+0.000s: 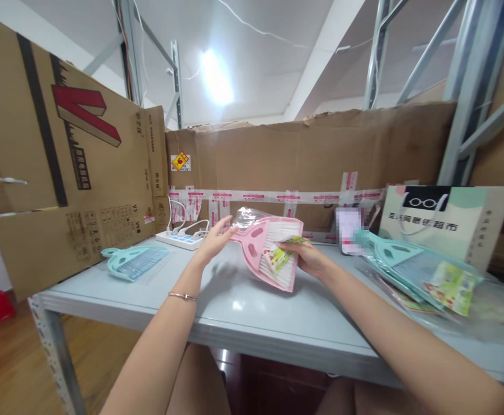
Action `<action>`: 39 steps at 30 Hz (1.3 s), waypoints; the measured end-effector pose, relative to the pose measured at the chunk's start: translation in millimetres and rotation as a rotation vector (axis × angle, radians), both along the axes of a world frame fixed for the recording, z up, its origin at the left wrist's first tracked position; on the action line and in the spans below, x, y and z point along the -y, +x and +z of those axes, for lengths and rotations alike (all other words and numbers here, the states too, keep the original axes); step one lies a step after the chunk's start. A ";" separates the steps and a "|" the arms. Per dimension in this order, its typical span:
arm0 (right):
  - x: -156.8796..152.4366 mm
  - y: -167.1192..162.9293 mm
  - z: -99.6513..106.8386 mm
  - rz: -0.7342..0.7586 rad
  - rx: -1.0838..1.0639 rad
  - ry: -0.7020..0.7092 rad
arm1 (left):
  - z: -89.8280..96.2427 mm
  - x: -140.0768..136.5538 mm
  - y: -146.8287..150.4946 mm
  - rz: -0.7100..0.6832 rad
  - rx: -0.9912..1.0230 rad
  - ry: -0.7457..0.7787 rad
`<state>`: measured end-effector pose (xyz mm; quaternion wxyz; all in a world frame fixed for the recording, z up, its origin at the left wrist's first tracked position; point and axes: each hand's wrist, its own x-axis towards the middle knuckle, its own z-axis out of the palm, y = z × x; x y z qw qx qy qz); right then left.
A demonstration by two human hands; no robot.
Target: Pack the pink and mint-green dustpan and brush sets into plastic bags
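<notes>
A pink dustpan-and-brush set (252,245) with white bristles is held tilted just above the middle of the table. Clear plastic film wraps it and bunches around its handle. My left hand (213,241) grips the handle end through the film. On the opposite side, my right hand (311,257) pinches the wide edge, thumb over a green and white label card (278,257) that lies across the bristles. The right hand's underside fingers are hidden behind the dustpan.
A light blue dustpan set (136,262) lies at the table's left. Bagged light blue sets (401,259) are piled at the right, before a paper carrier bag (472,216). A phone (349,230) and a power strip (178,238) stand near the back cardboard (278,155).
</notes>
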<state>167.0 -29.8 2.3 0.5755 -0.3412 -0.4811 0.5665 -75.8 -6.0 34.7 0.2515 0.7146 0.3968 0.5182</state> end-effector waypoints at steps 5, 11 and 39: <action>-4.1 3.6 9.7 -0.125 -0.259 0.059 | 3.7 -8.9 -7.5 0.545 0.432 0.184; -5.3 4.4 14.9 -0.167 -0.370 0.074 | -2.4 -9.6 15.4 0.153 0.467 -0.454; -1.3 -15.5 1.3 -0.215 0.013 0.139 | -21.6 21.2 51.8 -0.438 0.242 -0.522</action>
